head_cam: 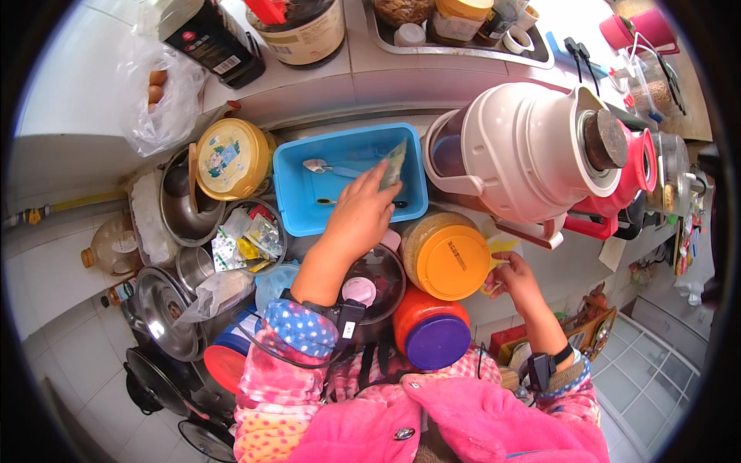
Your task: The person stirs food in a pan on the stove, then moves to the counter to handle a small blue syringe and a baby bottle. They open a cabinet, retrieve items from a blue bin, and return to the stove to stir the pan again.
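My left hand point(360, 211) is inside a blue plastic bin point(288, 202), holding a small flat greenish packet point(395, 165) by its lower end. On the bin's floor lies a spoon point(317, 166) with a blue handle; another thin utensil point(325, 201) is partly hidden under my hand. To the right, my right hand point(512, 275) pinches a thin yellow item point(494, 272) whose kind I cannot make out. It is beside a clear jar with an orange lid point(452, 260). Nearer to me stands a red jar with a purple lid point(438, 341).
A large pinkish-white thermos jug point(509, 139) stands right of the bin, a red one point(634, 156) behind it. Left are a gold-lidded jar point(231, 156), a container of sachets point(249, 240) and steel pots point(165, 312). Eggs point(155, 92) in a bag and bottles line the ledge.
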`<state>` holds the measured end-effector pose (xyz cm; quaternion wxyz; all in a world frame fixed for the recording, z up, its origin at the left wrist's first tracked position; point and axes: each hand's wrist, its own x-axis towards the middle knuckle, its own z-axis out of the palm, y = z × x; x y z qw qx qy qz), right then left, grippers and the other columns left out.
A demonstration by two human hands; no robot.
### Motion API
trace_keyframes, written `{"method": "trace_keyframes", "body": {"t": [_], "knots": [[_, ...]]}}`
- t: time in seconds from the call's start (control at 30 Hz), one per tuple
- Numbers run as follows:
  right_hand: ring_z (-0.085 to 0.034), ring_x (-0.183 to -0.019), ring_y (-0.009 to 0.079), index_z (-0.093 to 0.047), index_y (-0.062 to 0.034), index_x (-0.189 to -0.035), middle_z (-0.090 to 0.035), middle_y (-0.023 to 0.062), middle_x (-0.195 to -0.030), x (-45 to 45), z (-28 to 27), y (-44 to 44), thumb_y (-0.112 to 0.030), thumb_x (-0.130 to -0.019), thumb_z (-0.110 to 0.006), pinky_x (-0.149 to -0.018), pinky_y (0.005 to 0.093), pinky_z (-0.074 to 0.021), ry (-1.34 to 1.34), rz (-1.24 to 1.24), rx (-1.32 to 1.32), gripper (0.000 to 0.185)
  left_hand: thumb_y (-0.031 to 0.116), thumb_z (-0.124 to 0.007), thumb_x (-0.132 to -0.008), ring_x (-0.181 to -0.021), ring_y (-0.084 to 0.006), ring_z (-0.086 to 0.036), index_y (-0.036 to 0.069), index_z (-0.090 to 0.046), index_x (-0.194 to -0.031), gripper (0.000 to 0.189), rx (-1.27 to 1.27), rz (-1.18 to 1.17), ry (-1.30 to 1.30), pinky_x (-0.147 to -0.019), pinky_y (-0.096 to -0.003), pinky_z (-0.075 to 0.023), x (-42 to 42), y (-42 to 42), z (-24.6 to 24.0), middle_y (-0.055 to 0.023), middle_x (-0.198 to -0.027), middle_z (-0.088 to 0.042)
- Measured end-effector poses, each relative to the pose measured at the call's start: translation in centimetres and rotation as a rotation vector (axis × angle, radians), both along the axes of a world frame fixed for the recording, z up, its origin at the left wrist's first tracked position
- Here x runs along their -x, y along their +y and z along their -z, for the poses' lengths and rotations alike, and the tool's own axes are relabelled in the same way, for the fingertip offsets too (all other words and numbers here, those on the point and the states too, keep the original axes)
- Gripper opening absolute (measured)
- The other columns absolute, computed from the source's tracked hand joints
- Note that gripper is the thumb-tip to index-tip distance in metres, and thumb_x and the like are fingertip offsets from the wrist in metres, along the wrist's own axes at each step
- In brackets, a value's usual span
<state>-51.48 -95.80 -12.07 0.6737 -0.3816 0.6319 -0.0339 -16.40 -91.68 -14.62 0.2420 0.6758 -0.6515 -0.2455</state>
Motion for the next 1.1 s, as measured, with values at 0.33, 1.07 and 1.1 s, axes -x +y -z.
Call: {"method": "trace_keyframes", "body": {"t": [0.33, 1.07, 1.1], "knots": [[-0.066, -0.093, 0.0208, -0.052, 0.0049, -0.127, -0.063, 0.0116, -0.108, -0.4, 3.4, -0.9, -0.009, -0.094, -0.056, -0.07, 0.0313, -0.0552, -0.033, -0.15, 0.296, 0.037, 0.009, -0.06, -0.094, -0.121, -0.0302, -0.058, 0.002, -0.064, -0.123, 0.03, 0.156, -0.409, 0.281, -0.103, -0.0387, -0.0438, -4.9, 2.3, -3.6, -0.0173, -0.132, -0.06], [-0.059, -0.116, 0.0398, -0.064, -0.0021, -0.123, -0.063, 0.0213, -0.126, -29.2, 0.8, -6.0, -0.041, -0.102, -0.038, -0.1, 0.0475, -0.0438, 0.411, -1.789, 0.358, 0.052, 0.001, -0.057, -0.096, -0.102, -0.0184, -0.06, -0.002, -0.069, -0.107, 0.017, 0.42, -1.067, 0.481, -0.093, -0.0292, -0.0454, -2.2, 19.5, -5.8, -0.0087, -0.108, -0.063], [-0.058, -0.118, 0.0402, -0.063, -0.0019, -0.125, -0.062, 0.0216, -0.128, -29.3, 1.5, -6.0, -0.042, -0.102, -0.037, -0.101, 0.0476, -0.0429, 0.428, -1.758, 0.321, 0.053, 0.001, -0.057, -0.096, -0.102, -0.0186, -0.06, -0.002, -0.069, -0.107, 0.017, 0.422, -1.063, 0.511, -0.093, -0.0293, -0.0454, -2.0, 19.9, -5.8, -0.0089, -0.109, -0.062]]}}
